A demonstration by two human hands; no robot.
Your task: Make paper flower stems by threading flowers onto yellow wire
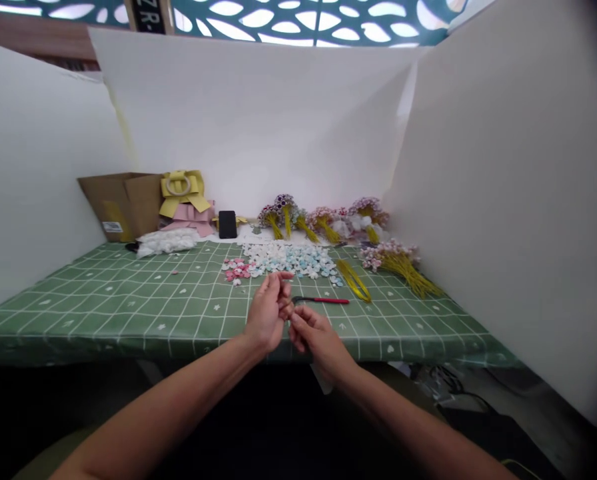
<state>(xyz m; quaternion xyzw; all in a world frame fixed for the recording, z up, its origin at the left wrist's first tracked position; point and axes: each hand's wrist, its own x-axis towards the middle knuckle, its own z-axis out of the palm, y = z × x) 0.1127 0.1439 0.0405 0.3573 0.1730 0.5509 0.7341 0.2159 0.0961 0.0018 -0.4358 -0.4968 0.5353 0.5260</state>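
My left hand point(272, 305) is raised over the table's front part, its fingers curled together. Close against it, my right hand point(312, 331) pinches with thumb and forefinger. What lies between the fingers is too small or hidden to make out. Just beyond the hands is a pile of small white and pale blue flower-shaped pieces point(298, 259), with pink pieces point(237, 268) at its left end. A red-handled tool point(328, 301) lies behind my right hand, its dark tip partly hidden. To the right rests a bundle of yellow-green wires point(354, 281).
A green checked cloth point(128, 300) covers the table. Bunches of beaded stems point(401, 261) lie right and along the back. At the left back stand a cardboard box point(128, 203), yellow bows point(183, 190), a white bag point(167, 241) and a black rectangular object point(227, 225). White panels enclose three sides.
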